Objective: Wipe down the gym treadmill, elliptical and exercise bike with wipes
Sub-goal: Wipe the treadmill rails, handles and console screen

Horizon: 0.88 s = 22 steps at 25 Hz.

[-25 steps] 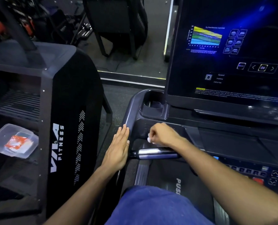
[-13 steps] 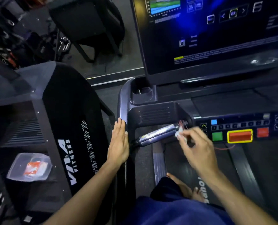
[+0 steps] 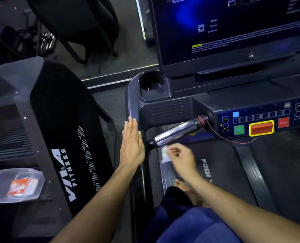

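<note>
I stand on a treadmill whose dark console (image 3: pixel 166 112) fills the right half of the view, with a lit screen (image 3: pixel 233 28) above and a button panel (image 3: pixel 261 120) at right. A chrome pulse-grip bar (image 3: pixel 177 132) slants down to the left from the console. My right hand (image 3: pixel 182 158) pinches a small white wipe (image 3: pixel 165 154) just below the bar's lower end. My left hand (image 3: pixel 131 144) lies flat with straight fingers on the treadmill's left side rail (image 3: pixel 130 99).
A black machine housing marked VIVA FITNESS (image 3: pixel 66 130) stands close on the left. A clear plastic box (image 3: pixel 15 185) holding an orange-and-white packet sits on its lower ledge. A thin red cord (image 3: pixel 229 140) hangs from the bar's top. My bare foot (image 3: pixel 184 186) rests on the belt.
My right hand has carried the wipe from the bar's upper end down to its lower left end. The view has shifted slightly. My left hand stays flat on the rail.
</note>
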Tool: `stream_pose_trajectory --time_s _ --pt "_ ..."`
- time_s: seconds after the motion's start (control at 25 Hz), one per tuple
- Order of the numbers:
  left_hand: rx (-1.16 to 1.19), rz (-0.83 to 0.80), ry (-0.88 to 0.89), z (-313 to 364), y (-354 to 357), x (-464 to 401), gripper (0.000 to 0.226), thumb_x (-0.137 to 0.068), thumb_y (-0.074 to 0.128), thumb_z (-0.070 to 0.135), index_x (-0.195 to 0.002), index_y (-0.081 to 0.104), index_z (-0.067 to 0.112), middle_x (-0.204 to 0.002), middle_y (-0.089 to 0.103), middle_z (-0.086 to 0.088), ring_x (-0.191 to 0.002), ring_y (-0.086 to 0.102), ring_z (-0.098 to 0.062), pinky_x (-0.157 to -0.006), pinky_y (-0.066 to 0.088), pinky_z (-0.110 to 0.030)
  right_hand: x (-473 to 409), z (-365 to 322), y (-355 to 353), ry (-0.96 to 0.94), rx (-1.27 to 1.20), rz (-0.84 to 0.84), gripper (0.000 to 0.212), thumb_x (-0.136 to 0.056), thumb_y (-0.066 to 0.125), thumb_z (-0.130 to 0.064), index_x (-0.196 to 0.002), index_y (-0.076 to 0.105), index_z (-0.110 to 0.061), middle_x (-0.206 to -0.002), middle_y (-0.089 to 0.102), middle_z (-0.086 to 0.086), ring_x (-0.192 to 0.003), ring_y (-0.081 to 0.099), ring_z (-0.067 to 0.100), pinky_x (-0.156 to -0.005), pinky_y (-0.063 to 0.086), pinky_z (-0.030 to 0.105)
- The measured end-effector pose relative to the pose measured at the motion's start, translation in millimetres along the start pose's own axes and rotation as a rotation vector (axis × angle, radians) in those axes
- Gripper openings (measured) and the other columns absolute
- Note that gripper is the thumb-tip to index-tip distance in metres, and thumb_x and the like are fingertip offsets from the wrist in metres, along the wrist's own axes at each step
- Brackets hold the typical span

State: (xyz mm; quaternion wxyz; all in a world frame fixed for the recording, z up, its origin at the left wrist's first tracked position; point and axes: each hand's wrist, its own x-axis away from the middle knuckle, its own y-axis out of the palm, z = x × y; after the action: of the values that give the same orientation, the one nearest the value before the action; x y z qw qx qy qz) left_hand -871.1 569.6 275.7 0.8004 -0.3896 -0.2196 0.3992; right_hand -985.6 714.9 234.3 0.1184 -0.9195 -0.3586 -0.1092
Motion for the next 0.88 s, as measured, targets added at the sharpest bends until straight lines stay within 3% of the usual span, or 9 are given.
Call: stream_pose_trajectory --time_s 0.08,0.16,0.24,0.32,0.44,0.52,0.56,0.72,0.88 --pt "0.007 0.003 -0.01 0 0 0 0.053 -0.112 0.026 0.027 -0.163 0.014 0.021 -0.17 0.0 0.011 -0.154 -0.008 -0.001 -0.129 0.005 -0.036 -14 0 -31 0.338 -0.489 0.156 0.022 -0.095 0.059 0.002 -0.083 0.065 -0.016 -0.092 0.071 0.012 -0.077 0.072 0.02 -0.071 0.063 0.04" --pt "0.012 0.003 -0.015 1 -1 0 0.053 -0.112 0.026 0.027 -0.163 0.014 0.02 -0.17 0.001 0.011 -0.154 -0.008 -0.002 -0.129 0.005 -0.036 -28 -12 -50 0.447 -0.878 0.223 0.018 -0.1 0.049 0.004 -0.091 0.058 -0.01 -0.091 0.069 0.01 -0.074 0.074 0.017 -0.075 0.063 0.039" --pt "0.008 -0.001 -0.023 2 -2 0 0.053 -0.112 0.026 0.026 -0.163 0.013 0.02 -0.17 0.0 0.012 -0.154 -0.008 -0.002 -0.129 0.005 -0.036 -36 -29 -52 0.422 -1.005 0.193 0.025 -0.101 0.043 0.005 -0.093 0.056 -0.015 -0.084 0.068 0.002 -0.08 0.071 0.013 -0.086 0.057 0.036" --pt "-0.004 -0.01 -0.031 3 -3 -1 0.053 -0.112 0.025 0.027 -0.163 0.012 0.021 -0.17 -0.001 0.013 -0.154 -0.009 -0.001 -0.129 0.005 -0.036 -41 -41 -44 0.428 -1.063 0.157 0.035 -0.1 0.035 0.008 -0.089 0.055 -0.018 -0.083 0.064 0.001 -0.082 0.064 0.012 -0.086 0.052 0.03" --pt "-0.032 -0.023 -0.039 5 -4 -1 0.054 -0.112 0.024 0.027 -0.163 0.01 0.022 -0.17 -0.003 0.014 -0.153 -0.01 0.0 -0.129 0.005 -0.036 -42 -42 -17 0.513 -1.194 0.0 0.035 -0.096 0.031 0.006 -0.098 0.064 -0.008 -0.099 0.07 0.014 -0.091 0.07 0.025 -0.09 0.052 0.035" --pt "-0.033 -0.028 -0.046 8 -4 0 0.054 -0.112 0.025 0.026 -0.163 0.01 0.022 -0.169 -0.004 0.014 -0.153 -0.01 0.0 -0.129 0.003 -0.034 -34 -37 5 0.564 -1.176 -0.12 0.033 -0.092 0.036 0.005 -0.11 0.063 0.001 -0.111 0.07 0.022 -0.106 0.068 0.035 -0.104 0.049 0.045" --pt "-0.033 -0.026 -0.045 9 -4 1 0.054 -0.112 0.025 0.026 -0.163 0.01 0.022 -0.169 -0.004 0.015 -0.153 -0.01 0.0 -0.128 0.002 -0.031 -28 -33 15 0.599 -1.121 -0.161 0.031 -0.092 0.036 0.007 -0.107 0.063 0.001 -0.105 0.072 0.021 -0.104 0.068 0.034 -0.104 0.049 0.046" --pt "-0.047 -0.024 -0.041 11 -6 1 0.054 -0.112 0.025 0.027 -0.163 0.01 0.024 -0.169 -0.005 0.016 -0.152 -0.011 0.003 -0.122 -0.002 -0.018 -11 -29 23 0.645 -0.881 -0.183 0.026 -0.098 0.044 0.011 -0.081 0.056 -0.005 -0.086 0.072 0.016 -0.09 0.071 0.029 -0.08 0.06 0.036" --pt "-0.083 -0.022 -0.039 12 -3 1 0.054 -0.111 0.025 0.03 -0.163 0.011 0.022 -0.17 -0.003 0.015 -0.154 -0.008 0.001 -0.122 -0.001 -0.019 6 -33 -9 0.55 -0.755 -0.097 0.01 -0.095 0.061 0.005 -0.098 0.068 -0.001 -0.088 0.074 0.013 -0.075 0.075 0.017 -0.07 0.061 0.026"
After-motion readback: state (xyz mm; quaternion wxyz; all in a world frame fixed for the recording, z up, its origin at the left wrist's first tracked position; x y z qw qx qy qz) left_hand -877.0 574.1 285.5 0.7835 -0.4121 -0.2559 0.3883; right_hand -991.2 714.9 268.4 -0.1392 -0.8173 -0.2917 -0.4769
